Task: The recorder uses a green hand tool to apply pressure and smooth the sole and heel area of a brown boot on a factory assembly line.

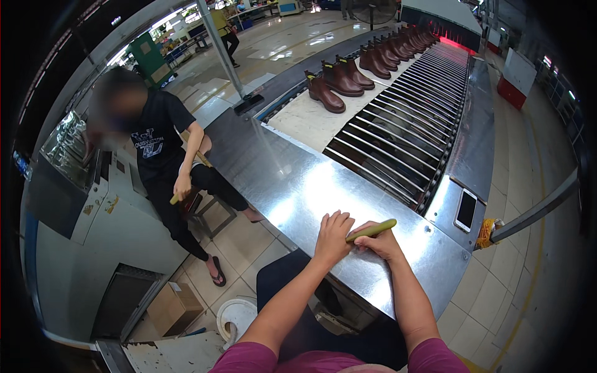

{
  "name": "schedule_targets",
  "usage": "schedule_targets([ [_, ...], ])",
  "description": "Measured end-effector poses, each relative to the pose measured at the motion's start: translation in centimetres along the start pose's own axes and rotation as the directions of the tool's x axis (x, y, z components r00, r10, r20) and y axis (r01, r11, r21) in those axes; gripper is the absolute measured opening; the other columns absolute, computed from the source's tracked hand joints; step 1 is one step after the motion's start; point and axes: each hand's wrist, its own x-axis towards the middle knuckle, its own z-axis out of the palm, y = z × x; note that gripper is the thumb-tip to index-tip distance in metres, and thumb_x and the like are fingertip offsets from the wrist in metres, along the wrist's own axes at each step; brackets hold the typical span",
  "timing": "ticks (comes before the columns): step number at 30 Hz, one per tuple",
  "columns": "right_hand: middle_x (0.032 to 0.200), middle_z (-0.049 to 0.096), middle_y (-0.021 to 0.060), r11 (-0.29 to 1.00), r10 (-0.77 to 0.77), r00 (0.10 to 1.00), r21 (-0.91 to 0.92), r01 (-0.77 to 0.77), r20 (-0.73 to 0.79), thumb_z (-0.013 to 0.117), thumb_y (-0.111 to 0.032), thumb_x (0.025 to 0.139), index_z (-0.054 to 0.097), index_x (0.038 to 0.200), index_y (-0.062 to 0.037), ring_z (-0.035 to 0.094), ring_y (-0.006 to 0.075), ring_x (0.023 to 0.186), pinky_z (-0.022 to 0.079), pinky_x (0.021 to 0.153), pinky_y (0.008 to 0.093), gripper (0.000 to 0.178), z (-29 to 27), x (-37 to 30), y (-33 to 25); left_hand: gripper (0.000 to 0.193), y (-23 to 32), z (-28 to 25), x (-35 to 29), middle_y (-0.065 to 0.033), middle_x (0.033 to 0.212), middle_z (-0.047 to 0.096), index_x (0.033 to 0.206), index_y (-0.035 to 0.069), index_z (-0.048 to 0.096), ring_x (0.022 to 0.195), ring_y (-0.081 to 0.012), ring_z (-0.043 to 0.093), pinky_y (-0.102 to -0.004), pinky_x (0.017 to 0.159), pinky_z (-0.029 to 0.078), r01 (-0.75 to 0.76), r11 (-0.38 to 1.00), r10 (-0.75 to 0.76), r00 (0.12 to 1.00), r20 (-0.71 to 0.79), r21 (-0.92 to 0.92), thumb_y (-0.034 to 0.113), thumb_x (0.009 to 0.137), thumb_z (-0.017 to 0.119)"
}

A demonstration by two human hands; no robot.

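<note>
My right hand is closed around a slim yellow-green handle, held slanting like a pen above the steel tabletop. Its lower end lies close beside my left hand, and the working tip cannot be made out. My left hand rests at the near edge of the metal, fingers stretched forward on the surface. Its thumb and palm are hidden. Beyond the tabletop, brown ankle boots stand in a row on a pale strip beside the roller conveyor.
A white phone lies on the right metal ledge. To the left sits a person in dark clothes, holding a similar handle. Below are a cardboard box and a white bucket. A metal post stands right.
</note>
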Motion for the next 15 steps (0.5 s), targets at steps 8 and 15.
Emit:
schedule_targets([
  [8, 0.073, 0.068, 0.0075, 0.997, -0.012, 0.998, -0.073, 0.008, -0.055, 0.073, -0.028, 0.099, 0.073, 0.102, 0.0005, 0.064, 0.0136, 0.060, 0.052, 0.057, 0.0265, 0.028, 0.0, 0.4, 1.0, 0.045, -0.4, 0.6, -0.2, -0.0151, 0.130, 0.067, 0.127, 0.006, 0.063, 0.131, -0.0387, 0.057, -0.0561, 0.116, 0.036, 0.012, 0.997, -0.018, 0.996, -0.083, -0.079, 0.007, 0.083, 0.071],
  [15, 0.108, 0.070, 0.0100, 0.978, -0.112, 0.992, 0.182, 0.099, 0.060, 0.080, -0.004, 0.088, 0.064, 0.128, 0.0018, 0.070, 0.0170, 0.091, 0.062, 0.075, 0.0311, 0.043, 0.2, -0.2, -1.5, 0.043, -0.2, 0.3, 0.0, -0.0160, 0.128, 0.066, 0.122, 0.007, 0.065, 0.131, -0.0401, 0.057, -0.0568, 0.115, 0.036, 0.041, 0.995, -0.048, 0.996, -0.079, -0.086, 0.004, 0.080, 0.070],
])
